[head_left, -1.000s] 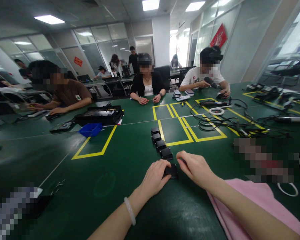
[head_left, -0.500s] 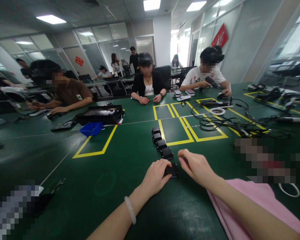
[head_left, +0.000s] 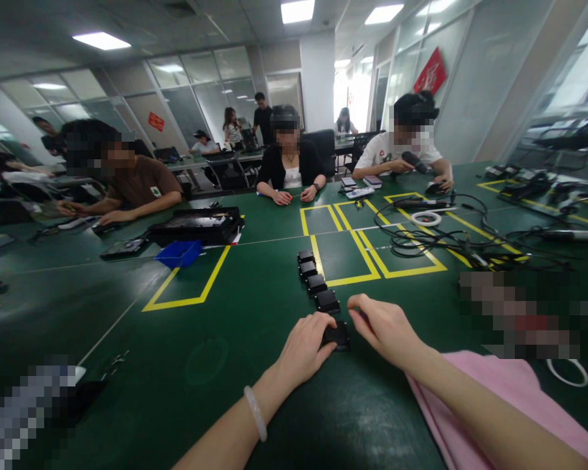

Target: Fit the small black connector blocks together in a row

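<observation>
A small black rectangular box (head_left: 342, 335) lies on the green table, gripped at its left side between the thumb and fingers of my left hand (head_left: 302, 344). Just off the box's right side, my right hand (head_left: 386, 328) hovers with its fingers curled and the fingertips pinched together. Whatever the pinch may hold is hidden or too small to name. Beyond the held box, several similar black boxes (head_left: 327, 301) stand in a slanting row leading away from me.
Yellow tape (head_left: 353, 279) marks rectangles past the row. A blue bin (head_left: 178, 253) and a black tray (head_left: 196, 225) sit at the left. Black cables (head_left: 402, 243) tangle at the right. Pink cloth (head_left: 490, 391) lies under my right forearm. Co-workers sit across the table.
</observation>
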